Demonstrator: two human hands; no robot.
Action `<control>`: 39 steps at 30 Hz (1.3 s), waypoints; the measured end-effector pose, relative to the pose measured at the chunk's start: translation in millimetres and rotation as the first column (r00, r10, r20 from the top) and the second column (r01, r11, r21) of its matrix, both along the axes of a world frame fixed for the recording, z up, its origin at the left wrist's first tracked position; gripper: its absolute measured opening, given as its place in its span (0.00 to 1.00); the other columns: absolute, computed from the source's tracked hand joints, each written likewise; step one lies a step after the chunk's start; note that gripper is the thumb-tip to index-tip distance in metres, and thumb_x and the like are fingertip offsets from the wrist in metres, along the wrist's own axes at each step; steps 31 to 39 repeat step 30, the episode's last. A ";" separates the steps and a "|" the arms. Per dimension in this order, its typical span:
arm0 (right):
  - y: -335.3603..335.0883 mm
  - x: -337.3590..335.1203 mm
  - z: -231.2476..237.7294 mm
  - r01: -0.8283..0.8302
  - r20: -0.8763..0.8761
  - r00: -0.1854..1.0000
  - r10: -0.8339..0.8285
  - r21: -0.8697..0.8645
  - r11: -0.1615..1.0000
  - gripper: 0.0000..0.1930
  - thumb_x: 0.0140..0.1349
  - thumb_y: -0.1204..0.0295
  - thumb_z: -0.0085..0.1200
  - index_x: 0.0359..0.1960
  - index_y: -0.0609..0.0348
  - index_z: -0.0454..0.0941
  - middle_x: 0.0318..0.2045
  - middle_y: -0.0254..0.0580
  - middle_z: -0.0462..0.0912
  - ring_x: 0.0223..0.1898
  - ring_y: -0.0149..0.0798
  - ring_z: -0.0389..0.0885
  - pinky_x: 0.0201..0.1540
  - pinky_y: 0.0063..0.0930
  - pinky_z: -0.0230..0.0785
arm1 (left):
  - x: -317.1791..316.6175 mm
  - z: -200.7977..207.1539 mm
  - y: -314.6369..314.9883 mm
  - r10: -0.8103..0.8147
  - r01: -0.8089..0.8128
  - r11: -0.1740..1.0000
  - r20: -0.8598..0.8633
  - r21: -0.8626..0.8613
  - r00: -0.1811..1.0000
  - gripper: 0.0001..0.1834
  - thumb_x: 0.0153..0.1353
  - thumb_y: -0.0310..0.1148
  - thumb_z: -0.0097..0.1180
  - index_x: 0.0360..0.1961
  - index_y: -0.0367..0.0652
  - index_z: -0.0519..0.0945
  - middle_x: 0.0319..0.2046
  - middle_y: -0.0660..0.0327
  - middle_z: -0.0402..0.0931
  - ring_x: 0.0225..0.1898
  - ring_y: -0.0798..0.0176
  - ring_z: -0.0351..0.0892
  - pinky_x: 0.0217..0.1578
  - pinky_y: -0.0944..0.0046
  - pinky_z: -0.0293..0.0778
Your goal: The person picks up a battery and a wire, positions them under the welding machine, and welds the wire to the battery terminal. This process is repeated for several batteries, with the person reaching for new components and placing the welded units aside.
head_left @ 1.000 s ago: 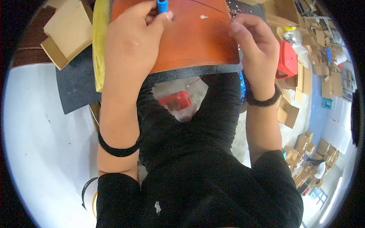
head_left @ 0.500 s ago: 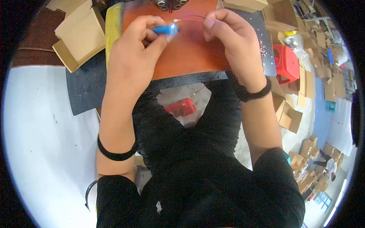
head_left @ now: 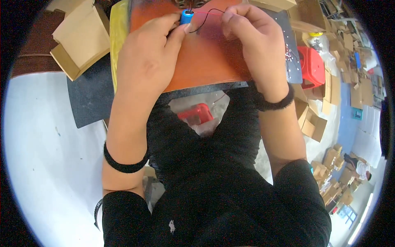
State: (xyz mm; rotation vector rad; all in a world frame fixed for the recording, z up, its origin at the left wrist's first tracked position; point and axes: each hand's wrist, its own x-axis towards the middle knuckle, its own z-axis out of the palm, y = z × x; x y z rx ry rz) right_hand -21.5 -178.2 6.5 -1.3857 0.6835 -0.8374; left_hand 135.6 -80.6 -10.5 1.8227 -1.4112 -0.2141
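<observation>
My left hand [head_left: 152, 57] pinches a small blue cylindrical battery cell [head_left: 186, 19] between thumb and fingers. The cell's top end lies right at the metal tips of a machine [head_left: 190, 5] at the upper edge; whether they touch I cannot tell. From my right hand [head_left: 259, 47], closed in a pinch, a thin red wire [head_left: 210, 13] runs left to the top of the cell. A black wire [head_left: 205, 21] loops from the same fingers down beside the cell. Both hands are over an orange board [head_left: 210, 61].
More wires with pale ends [head_left: 289, 57] lie on the dark surface right of the board. Beyond is a red plastic stool [head_left: 312, 68]. Open cardboard boxes stand at left [head_left: 84, 39] and right [head_left: 314, 125]. A yellow sheet [head_left: 117, 41] edges the board. Far right, a person [head_left: 362, 169] is among boxes.
My left hand has turned the cell from lying sideways to end-up and raised it to the machine's tips. My right hand has brought the red wire's end to the cell; the black wire now loops lower.
</observation>
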 end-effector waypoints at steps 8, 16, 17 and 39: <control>0.5 3.6 -0.1 0.020 -0.055 0.998 -0.021 -0.020 1.000 0.05 0.62 0.75 0.52 0.33 0.65 0.76 0.25 0.30 0.76 0.27 0.22 0.71 0.32 0.15 0.63 | -5.2 0.2 -1.7 0.057 -0.052 0.998 -0.114 0.046 0.992 0.17 0.63 0.40 0.57 0.46 0.37 0.80 0.29 0.52 0.81 0.30 0.63 0.79 0.36 0.67 0.72; -11.7 9.9 -19.1 -0.156 0.359 0.886 0.294 -0.367 0.917 0.05 0.62 0.75 0.52 0.32 0.66 0.76 0.25 0.30 0.76 0.27 0.21 0.71 0.32 0.15 0.63 | -1.8 0.4 -2.0 0.061 -0.054 0.994 -0.069 0.099 0.996 0.17 0.63 0.39 0.57 0.46 0.37 0.80 0.28 0.54 0.79 0.29 0.67 0.76 0.34 0.68 0.71; -11.4 3.5 -19.8 -0.152 0.359 0.886 0.293 -0.371 0.916 0.05 0.62 0.75 0.52 0.32 0.66 0.76 0.25 0.30 0.76 0.27 0.21 0.71 0.32 0.15 0.63 | -1.4 -1.2 -2.5 0.046 -0.038 0.995 -0.091 0.090 0.995 0.17 0.63 0.39 0.57 0.46 0.37 0.80 0.27 0.55 0.79 0.29 0.68 0.75 0.33 0.68 0.70; -2.0 -3.2 -3.1 0.037 -0.132 0.988 -0.075 -0.272 0.962 0.10 0.63 0.69 0.52 0.33 0.64 0.77 0.25 0.32 0.77 0.29 0.25 0.74 0.36 0.18 0.65 | -8.9 12.2 11.3 -0.050 0.048 0.998 0.051 0.027 0.997 0.18 0.56 0.42 0.62 0.45 0.46 0.83 0.38 0.50 0.80 0.35 0.54 0.81 0.39 0.59 0.74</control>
